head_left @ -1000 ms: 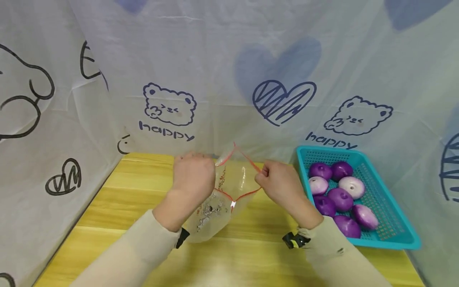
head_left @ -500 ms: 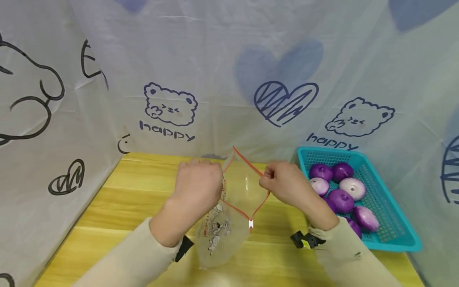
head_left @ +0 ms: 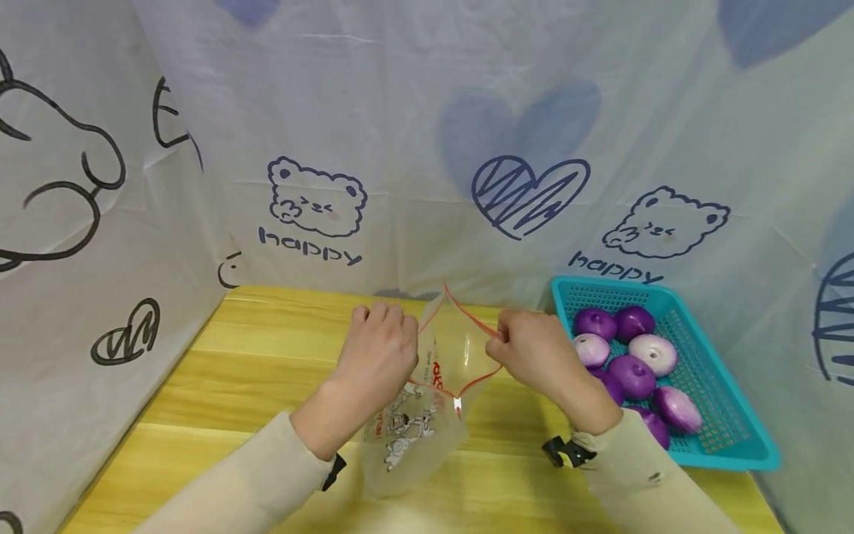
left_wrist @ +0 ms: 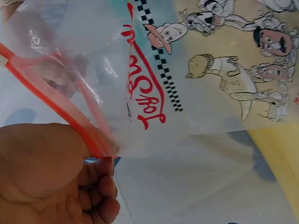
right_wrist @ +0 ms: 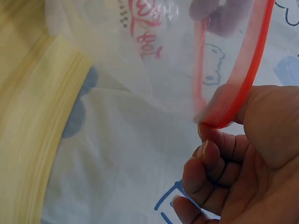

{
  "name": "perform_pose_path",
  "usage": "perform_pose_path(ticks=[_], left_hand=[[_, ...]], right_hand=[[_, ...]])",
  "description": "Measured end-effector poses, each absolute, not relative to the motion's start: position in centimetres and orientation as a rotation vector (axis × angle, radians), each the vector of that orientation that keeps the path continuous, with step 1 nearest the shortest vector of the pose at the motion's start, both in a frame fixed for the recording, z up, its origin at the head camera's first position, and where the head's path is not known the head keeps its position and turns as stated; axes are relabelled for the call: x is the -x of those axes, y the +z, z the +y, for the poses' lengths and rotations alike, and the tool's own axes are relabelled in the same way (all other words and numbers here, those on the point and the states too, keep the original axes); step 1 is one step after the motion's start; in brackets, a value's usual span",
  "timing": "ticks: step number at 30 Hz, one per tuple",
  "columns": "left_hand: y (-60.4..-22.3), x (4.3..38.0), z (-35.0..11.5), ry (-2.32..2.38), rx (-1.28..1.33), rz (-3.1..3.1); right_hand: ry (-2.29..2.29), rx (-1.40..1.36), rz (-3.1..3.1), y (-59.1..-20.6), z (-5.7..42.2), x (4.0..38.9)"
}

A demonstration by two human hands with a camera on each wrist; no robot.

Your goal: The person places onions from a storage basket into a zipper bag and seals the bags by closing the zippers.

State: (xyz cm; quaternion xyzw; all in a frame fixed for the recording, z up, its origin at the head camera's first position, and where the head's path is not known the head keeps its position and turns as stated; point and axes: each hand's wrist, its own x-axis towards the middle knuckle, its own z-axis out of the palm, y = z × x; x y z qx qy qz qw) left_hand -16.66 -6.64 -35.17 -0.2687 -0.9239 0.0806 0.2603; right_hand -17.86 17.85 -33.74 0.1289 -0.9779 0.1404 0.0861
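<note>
A clear zip bag [head_left: 420, 437] with red zip strips and printed cartoon figures hangs between both hands over the table. Its mouth gapes in a diamond shape, and a white slider [head_left: 457, 404] sits at the near corner. My left hand [head_left: 382, 348] pinches the left side of the mouth between thumb and fingers. On the right side, my right hand [head_left: 537, 345] pinches the red rim [right_wrist: 254, 70] between thumb and forefinger, its other fingers loosely curled. Through the clear film the inside of the bag shows no contents.
A turquoise basket [head_left: 727, 393] stands at the right of the yellow wood-grain table [head_left: 267, 371]. Several purple onions [head_left: 631, 377], some paler, lie in it, partly behind the right forearm. White printed cloth [head_left: 414, 111] rises behind the table and on its left.
Both hands have shifted right and slightly nearer with the bag. The bag's mouth stays spread, its slider corner having swung right and nearer, then partly back. The basket stays put.
</note>
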Motion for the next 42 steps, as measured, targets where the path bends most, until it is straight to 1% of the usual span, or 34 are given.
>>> perform_pose_path(ticks=[3,6,8,11,14,18,23,29,37,42], left_hand=[[-34.4,15.7,-7.3,0.201,0.616,-2.714],[-32.4,14.2,-7.8,0.196,0.495,-2.892],[-31.1,13.5,-7.9,0.161,0.483,-2.94],[-30.3,13.6,-7.6,0.061,0.538,-2.939],[-31.4,14.9,-7.2,-0.034,0.596,-2.884],[-34.3,16.9,-7.1,-0.02,0.651,-2.759],[-36.8,17.7,-7.2,-0.007,0.756,-2.546],[-37.6,17.5,-7.4,-0.031,0.814,-2.415],[-38.0,17.6,-7.6,-0.057,0.784,-2.369],[-38.0,17.6,-7.6,-0.055,0.731,-2.412]], right_hand=[[0.345,-0.395,-2.908,-33.9,18.1,17.7],[0.28,-0.403,-2.913,-33.7,18.3,17.4],[0.265,-0.414,-2.922,-33.4,18.5,17.2],[0.309,-0.439,-2.938,-33.0,18.4,17.0],[0.348,-0.437,-2.941,-33.0,18.1,17.1],[0.275,-0.425,-2.89,-34.0,17.7,17.4],[0.221,-0.439,-2.791,-35.3,17.8,17.6],[0.166,-0.491,-2.722,-36.3,18.3,18.0],[0.136,-0.562,-2.651,-37.0,18.4,17.9],[0.114,-0.536,-2.618,-37.3,18.6,17.9]])
